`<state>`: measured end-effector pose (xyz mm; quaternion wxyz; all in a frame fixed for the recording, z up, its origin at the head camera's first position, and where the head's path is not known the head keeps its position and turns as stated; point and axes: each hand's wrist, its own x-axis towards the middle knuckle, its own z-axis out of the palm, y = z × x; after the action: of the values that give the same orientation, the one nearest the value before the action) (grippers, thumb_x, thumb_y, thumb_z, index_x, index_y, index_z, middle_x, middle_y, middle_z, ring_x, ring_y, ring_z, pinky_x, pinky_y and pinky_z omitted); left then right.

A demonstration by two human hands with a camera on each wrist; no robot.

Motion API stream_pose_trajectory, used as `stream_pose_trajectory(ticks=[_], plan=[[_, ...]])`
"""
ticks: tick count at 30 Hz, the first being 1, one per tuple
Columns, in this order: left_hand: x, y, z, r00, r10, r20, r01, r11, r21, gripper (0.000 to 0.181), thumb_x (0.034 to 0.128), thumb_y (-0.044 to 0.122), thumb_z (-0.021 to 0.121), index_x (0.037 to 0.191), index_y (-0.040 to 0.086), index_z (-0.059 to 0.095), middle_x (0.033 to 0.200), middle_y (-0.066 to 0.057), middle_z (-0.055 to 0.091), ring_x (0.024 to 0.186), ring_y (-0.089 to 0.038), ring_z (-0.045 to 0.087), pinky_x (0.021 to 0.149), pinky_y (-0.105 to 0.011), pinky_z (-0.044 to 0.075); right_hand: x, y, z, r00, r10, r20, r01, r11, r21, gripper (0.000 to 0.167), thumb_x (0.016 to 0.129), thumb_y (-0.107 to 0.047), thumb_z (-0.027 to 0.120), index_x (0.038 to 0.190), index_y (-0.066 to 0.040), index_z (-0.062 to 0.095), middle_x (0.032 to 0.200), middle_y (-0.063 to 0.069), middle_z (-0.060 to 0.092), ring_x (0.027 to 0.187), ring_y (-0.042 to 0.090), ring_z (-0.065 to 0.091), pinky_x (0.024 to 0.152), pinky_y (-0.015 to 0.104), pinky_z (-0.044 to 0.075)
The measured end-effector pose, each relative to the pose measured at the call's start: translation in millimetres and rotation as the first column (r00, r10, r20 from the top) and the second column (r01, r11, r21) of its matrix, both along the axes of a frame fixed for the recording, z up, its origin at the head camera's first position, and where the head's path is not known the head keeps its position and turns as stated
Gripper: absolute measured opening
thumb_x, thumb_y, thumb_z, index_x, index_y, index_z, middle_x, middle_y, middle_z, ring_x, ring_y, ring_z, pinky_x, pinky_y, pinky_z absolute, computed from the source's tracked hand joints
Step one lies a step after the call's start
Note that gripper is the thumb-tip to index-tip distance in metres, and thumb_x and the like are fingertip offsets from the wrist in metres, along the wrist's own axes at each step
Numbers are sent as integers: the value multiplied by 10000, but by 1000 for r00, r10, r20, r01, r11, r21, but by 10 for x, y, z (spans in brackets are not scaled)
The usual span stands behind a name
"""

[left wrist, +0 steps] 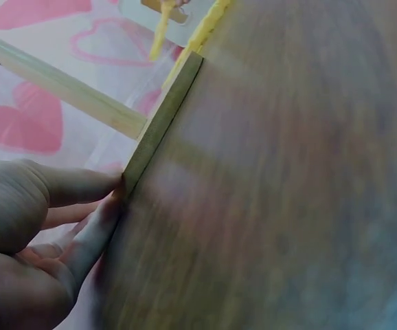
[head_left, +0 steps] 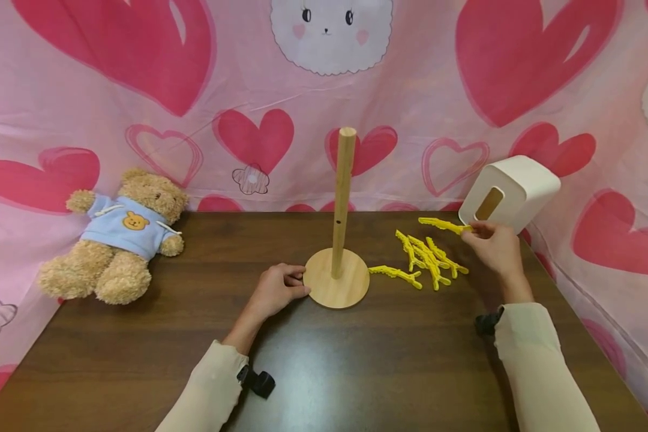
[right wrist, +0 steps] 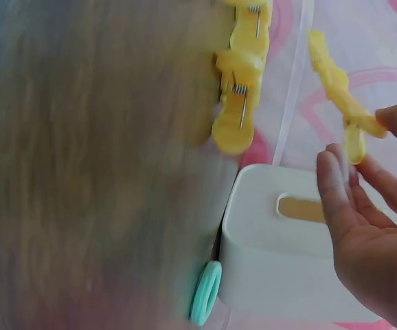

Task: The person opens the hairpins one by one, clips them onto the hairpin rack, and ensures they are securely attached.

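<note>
A round wooden base with an upright pole makes up the wooden stand (head_left: 342, 204) in the middle of the table. At the base's left rim, my left hand (head_left: 277, 289) holds the edge between thumb and fingers, also close up in the left wrist view. To the right, my right hand (head_left: 494, 246) pinches one end of a yellow clothespin (right wrist: 336, 89) and carries it above the table. Several more yellow clothespins (head_left: 429, 258) with metal springs lie in a loose heap below it. A single yellow clothespin (head_left: 394, 273) lies beside the base's right rim.
A white tissue box (head_left: 529, 180) stands at the back right, behind my right hand. Near it in the right wrist view is a turquoise ring-shaped thing (right wrist: 207, 292). A teddy bear (head_left: 124, 231) in a blue hoodie lies at the left. Pink heart-patterned cloth (head_left: 302, 96) hangs behind the table.
</note>
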<state>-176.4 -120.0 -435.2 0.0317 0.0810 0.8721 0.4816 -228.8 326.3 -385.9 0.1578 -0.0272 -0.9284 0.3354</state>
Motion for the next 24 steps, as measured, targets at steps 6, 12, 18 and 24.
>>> stream_pose_trajectory(ticks=[6, 12, 18, 24], plan=[[-2, 13, -41, 1000, 0, -13, 0, 1000, 14, 424, 805, 33, 841, 1204, -41, 718, 1035, -103, 699, 874, -215, 717, 777, -363, 573, -12, -143, 2, 995, 36, -97, -41, 998, -45, 421, 970, -278, 694, 1171, 91, 692, 1047, 280, 699, 852, 195, 608, 703, 86, 407], [-5, -5, -68, 1000, 3, -14, -2, 1000, 9, 431, 803, 33, 842, 1210, -37, 717, 1031, -95, 698, 865, -207, 712, 773, -361, 572, 1, -293, 55, 988, 64, -143, -81, 990, -114, 436, 944, -291, 744, 1173, 77, 694, 1031, 273, 708, 747, -53, 584, 684, 40, 439], [-24, -7, -51, 1000, -7, -21, 8, 1000, 14, 439, 798, 21, 842, 1211, -53, 710, 1055, -120, 701, 870, -221, 715, 771, -357, 575, 17, -365, 99, 977, 93, -191, -130, 973, -191, 399, 911, -229, 786, 1179, 57, 711, 1018, 252, 715, 730, -125, 598, 682, 68, 486], [-25, 7, -29, 1000, 7, 2, -7, 1000, 11, 445, 801, 20, 840, 1221, -47, 708, 1061, -120, 698, 870, -214, 718, 773, -354, 572, 19, -453, 153, 953, 102, -284, -174, 955, -239, 331, 870, -124, 819, 1127, 65, 731, 895, 15, 727, 744, -53, 634, 706, 89, 506]])
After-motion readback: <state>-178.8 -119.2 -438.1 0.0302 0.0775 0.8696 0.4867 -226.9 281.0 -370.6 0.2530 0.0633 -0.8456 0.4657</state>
